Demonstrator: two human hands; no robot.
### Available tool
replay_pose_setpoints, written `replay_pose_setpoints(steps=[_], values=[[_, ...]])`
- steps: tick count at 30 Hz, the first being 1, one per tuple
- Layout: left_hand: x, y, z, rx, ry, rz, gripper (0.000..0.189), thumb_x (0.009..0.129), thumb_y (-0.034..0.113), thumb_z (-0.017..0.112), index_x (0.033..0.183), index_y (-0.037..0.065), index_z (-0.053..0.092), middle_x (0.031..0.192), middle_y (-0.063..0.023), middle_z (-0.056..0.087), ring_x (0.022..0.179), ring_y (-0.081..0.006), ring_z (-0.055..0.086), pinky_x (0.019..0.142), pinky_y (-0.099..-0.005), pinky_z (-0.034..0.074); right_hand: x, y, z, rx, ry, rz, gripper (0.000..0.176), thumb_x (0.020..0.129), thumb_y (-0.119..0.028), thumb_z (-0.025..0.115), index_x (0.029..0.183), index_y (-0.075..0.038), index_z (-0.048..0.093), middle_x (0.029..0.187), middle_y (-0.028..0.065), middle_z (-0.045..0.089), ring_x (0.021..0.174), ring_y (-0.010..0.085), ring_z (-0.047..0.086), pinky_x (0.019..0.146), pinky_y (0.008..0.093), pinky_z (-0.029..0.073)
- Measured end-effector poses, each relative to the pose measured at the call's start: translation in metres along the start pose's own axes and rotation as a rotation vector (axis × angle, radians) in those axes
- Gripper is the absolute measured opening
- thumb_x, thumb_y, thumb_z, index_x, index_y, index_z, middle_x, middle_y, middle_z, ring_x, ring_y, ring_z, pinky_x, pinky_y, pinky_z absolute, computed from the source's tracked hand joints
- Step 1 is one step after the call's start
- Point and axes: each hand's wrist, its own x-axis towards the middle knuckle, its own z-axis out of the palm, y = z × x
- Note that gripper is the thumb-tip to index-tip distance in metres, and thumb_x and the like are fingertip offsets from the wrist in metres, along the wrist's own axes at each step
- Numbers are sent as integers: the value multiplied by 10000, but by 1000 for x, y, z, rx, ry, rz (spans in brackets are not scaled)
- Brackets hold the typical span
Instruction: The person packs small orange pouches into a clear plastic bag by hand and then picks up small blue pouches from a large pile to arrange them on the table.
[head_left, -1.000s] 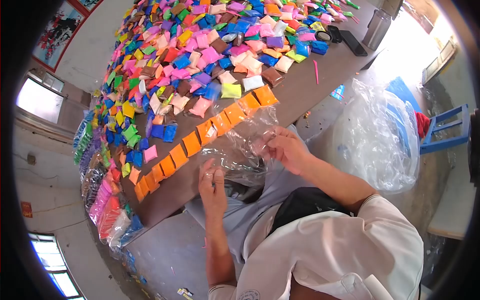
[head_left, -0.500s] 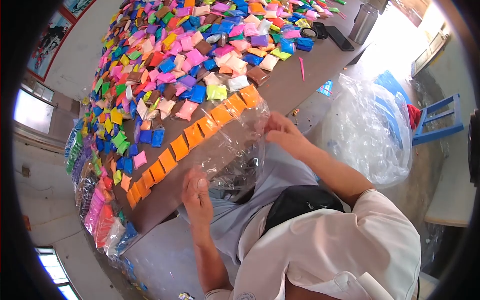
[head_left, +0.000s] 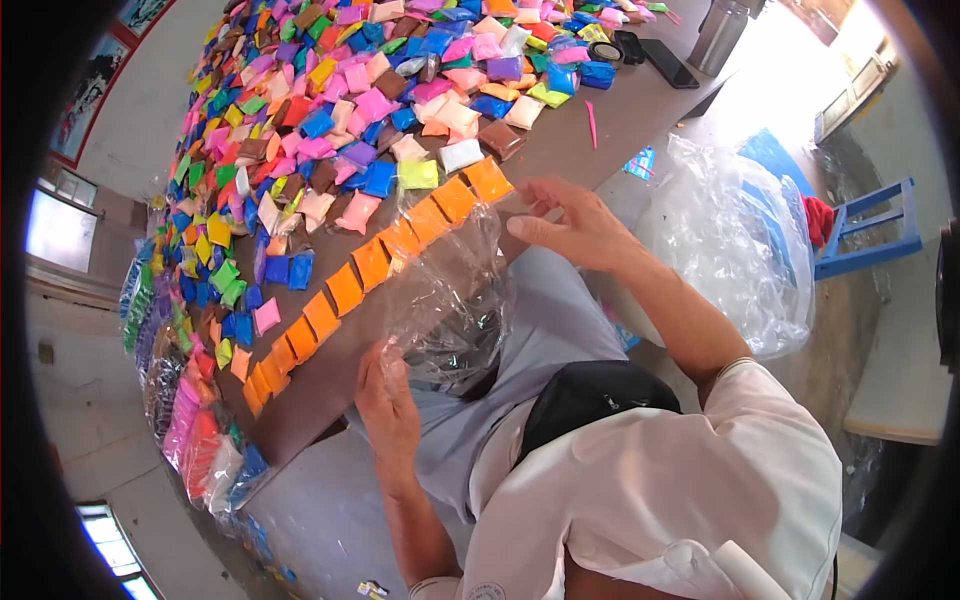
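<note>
A clear plastic bag (head_left: pixel 450 290) hangs over the table's near edge and my lap. My left hand (head_left: pixel 388 405) is closed on the bag's lower left edge, fingers pressed together. On the other side, my right hand (head_left: pixel 570 225) is off the bag, fingers apart and slightly curled, close to the right end of the orange row. That row of orange packets (head_left: pixel 345 288) runs diagonally along the brown table (head_left: pixel 310 420), and the bag overlaps part of it. A yellow-green packet (head_left: pixel 418 175) lies just behind the row.
Many colored packets (head_left: pixel 340 115) are heaped behind the row. A phone (head_left: pixel 669 64) and a metal flask (head_left: pixel 719 38) stand or lie at the back right. A large clear bag (head_left: pixel 730 250) and a blue stool (head_left: pixel 868 230) are on the right; filled bags (head_left: pixel 200 440) hang at the left.
My right hand has let go of the bag and its fingers have spread. The bag's right side has fallen inward to the left. The whole view has shifted slightly.
</note>
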Motion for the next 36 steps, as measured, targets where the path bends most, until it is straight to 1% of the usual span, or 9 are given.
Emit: replay_pose_setpoints(steps=[3, 6, 9, 12, 15, 18, 21, 24, 36], values=[[-1, -2, -1, -16, -49, -14, 331, 1041, 217, 450, 1164, -51, 602, 1087, -175, 624, 954, -285, 642, 780, -355, 529, -2, -15, 5, -46, 137, -114, 697, 786, -469, 732, 1273, -3, 555, 1140, 187, 634, 1043, 291, 619, 884, 417, 491], [-5, -16, 1, 135, -111, 97, 322, 1035, 210, 459, 1146, -50, 613, 1080, -183, 636, 963, -315, 634, 812, -373, 517, 8, -10, 12, -278, 239, -284, 654, 776, -422, 718, 1262, -13, 565, 1086, 175, 656, 1013, 300, 643, 846, 420, 501], [-6, -8, 1, 62, -150, 14, 314, 1029, 208, 469, 1143, -45, 616, 1093, -189, 638, 981, -337, 621, 850, -388, 504, 19, -15, 5, -415, -21, -144, 527, 759, -358, 714, 1146, -13, 616, 1010, 155, 676, 973, 304, 659, 818, 430, 499], [-6, 1, -2, 54, -84, -8, 331, 1031, 235, 442, 1086, -31, 631, 1002, -155, 653, 867, -242, 621, 775, -349, 496, 25, -3, 4, -496, -124, -139, 288, 827, -246, 690, 958, 2, 626, 810, 56, 664, 757, 195, 647, 692, 366, 497], [-8, -10, -6, 73, -67, 5, 317, 1023, 223, 454, 1087, -31, 634, 999, -151, 654, 873, -239, 623, 781, -346, 495, 18, 8, -1, -129, -126, -191, 169, 853, -152, 687, 842, -7, 602, 733, 16, 634, 687, 113, 610, 615, 301, 484], [-8, -9, -9, -113, -70, -167, 307, 1008, 238, 506, 1082, -29, 635, 1042, -146, 654, 914, -227, 620, 814, -335, 491, -4, -20, -7, 209, -175, 70, 123, 876, -122, 691, 860, -34, 605, 730, -12, 607, 660, 53, 559, 574, 229, 454], [-10, -27, -5, -101, -135, -98, 272, 977, 243, 583, 1055, -14, 625, 1133, -170, 646, 1049, -288, 613, 916, -356, 465, -14, -24, -2, 271, -212, 29, 119, 887, -106, 653, 849, -11, 593, 712, -17, 565, 663, 49, 517, 573, 244, 409], [-15, -27, 3, -98, -125, -65, 292, 933, 270, 651, 1030, -5, 626, 1170, -190, 624, 1083, -298, 600, 949, -371, 452, -18, -21, 5, 223, -95, -77, 129, 882, -96, 665, 839, -11, 579, 702, -22, 534, 657, 40, 471, 563, 236, 373], [-30, -39, 5, -353, -41, -345, 364, 846, 306, 767, 1063, 48, 630, 1326, -143, 539, 980, -176, 598, 874, -318, 454, -35, -22, 19, 232, -45, -168, 85, 872, -38, 647, 851, -13, 568, 726, -37, 499, 662, 41, 430, 576, 238, 373]])
